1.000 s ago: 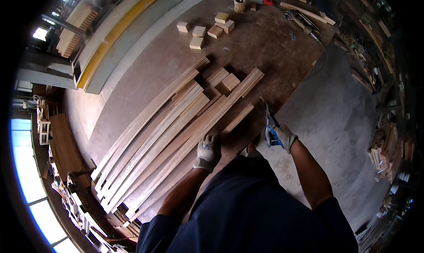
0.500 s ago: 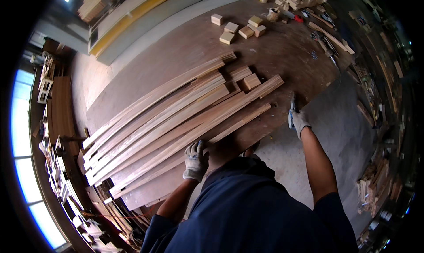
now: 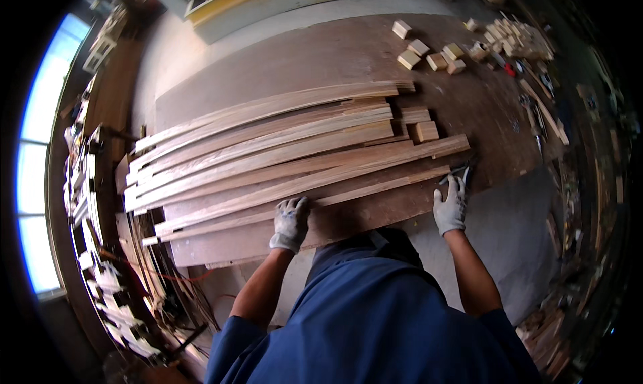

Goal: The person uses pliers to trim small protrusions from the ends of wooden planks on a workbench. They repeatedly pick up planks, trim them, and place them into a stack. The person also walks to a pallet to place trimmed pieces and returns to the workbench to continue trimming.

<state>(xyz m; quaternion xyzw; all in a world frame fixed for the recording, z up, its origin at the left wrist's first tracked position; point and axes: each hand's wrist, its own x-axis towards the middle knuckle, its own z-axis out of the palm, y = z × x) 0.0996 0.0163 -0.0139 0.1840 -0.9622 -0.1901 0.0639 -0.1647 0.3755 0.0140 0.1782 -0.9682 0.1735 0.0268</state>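
Long wooden strips (image 3: 268, 158) lie side by side across the brown table board. My left hand (image 3: 291, 222), in a whitish work glove, has its fingers curled over the nearest thin wooden strip (image 3: 375, 190), around the middle of its length. My right hand (image 3: 451, 206), gloved too, is at that strip's right end. It grips a small pliers-like hand tool (image 3: 465, 175), whose dark end shows beyond the fingers; its exact kind is hard to make out. A short wooden block (image 3: 425, 131) stands against the right ends of the strips.
Several loose wooden blocks (image 3: 437, 61) sit at the far right of the board, beside a heap of small wood pieces (image 3: 519, 39). Hand tools (image 3: 532, 113) lie along the right edge. A yellow-edged, pale bench (image 3: 268, 9) stands behind; stacked timber (image 3: 94, 176) lines the left.
My right hand has brought the tool from beside the board to the nearest strip's right end. My left hand stays at that strip. The view has turned.
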